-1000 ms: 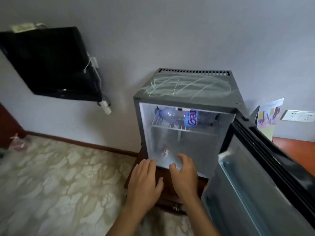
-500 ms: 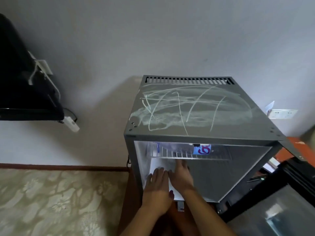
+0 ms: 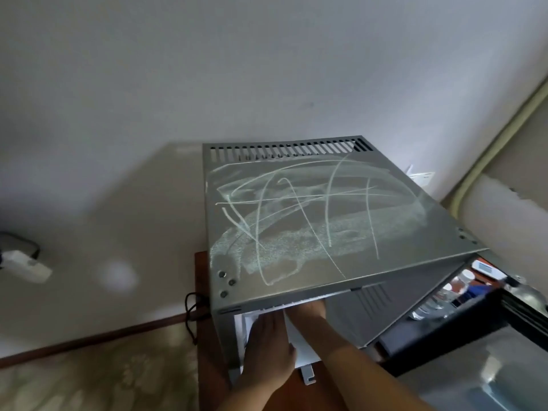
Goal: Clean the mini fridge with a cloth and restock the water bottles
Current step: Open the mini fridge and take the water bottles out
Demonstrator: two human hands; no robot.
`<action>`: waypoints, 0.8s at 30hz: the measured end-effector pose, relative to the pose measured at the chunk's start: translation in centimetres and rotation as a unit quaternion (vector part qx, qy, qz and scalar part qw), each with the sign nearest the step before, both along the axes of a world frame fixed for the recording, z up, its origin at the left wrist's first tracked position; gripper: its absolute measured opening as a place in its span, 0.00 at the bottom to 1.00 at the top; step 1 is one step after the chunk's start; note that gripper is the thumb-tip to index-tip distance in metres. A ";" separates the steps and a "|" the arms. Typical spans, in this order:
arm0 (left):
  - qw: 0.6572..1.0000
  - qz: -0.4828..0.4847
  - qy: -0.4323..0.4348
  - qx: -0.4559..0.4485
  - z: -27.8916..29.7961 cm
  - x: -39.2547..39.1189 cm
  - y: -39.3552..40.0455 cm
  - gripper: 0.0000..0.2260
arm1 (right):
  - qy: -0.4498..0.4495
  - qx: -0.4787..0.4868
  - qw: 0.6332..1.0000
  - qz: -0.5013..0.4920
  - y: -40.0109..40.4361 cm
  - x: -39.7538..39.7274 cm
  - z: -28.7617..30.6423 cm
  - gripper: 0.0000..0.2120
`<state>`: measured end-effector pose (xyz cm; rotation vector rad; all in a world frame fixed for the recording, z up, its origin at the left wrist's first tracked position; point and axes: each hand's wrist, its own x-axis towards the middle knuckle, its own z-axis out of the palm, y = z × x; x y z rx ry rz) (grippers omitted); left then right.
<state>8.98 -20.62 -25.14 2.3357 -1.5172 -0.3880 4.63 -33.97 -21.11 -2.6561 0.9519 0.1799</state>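
Observation:
The grey mini fridge (image 3: pixel 311 221) stands open on a low wooden stand, seen from above; white chalky scribbles and smears cover its top. Both my hands reach into the opening. My left hand (image 3: pixel 268 348) lies flat with straight fingers on a white flat sheet (image 3: pixel 299 348) on the fridge floor. My right hand (image 3: pixel 308 311) is deeper inside, and the fridge's top edge hides its fingers. Several water bottles (image 3: pixel 450 292) with white caps stand outside, past the fridge's right side. The shelf and the bottle inside are hidden.
The open fridge door (image 3: pixel 510 369) juts out at the lower right. A black power cable (image 3: pixel 191 310) hangs by the fridge's left side. A white adapter (image 3: pixel 23 265) sticks out of the wall at far left. Patterned carpet (image 3: pixel 98 372) covers the floor.
My head has come closer and higher over the fridge, so the shelf and inner bottle dropped out of sight. Both hands went from the fridge's front edge into the compartment, the right one deeper.

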 end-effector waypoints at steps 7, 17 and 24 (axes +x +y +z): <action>0.996 0.030 0.078 -0.037 0.4 -1.4 1.7 0.36 | -0.053 -0.013 0.999 -0.001 0.6 0.8 0.6 0.15; 0.994 0.013 -0.064 -0.085 4.3 -7.2 5.7 0.35 | -0.137 -0.015 0.980 -0.146 7.9 -9.3 2.6 0.14; 0.988 0.045 0.010 -0.147 8.4 -25.8 9.8 0.23 | -0.258 -0.127 0.956 -0.056 14.7 -30.7 8.8 0.10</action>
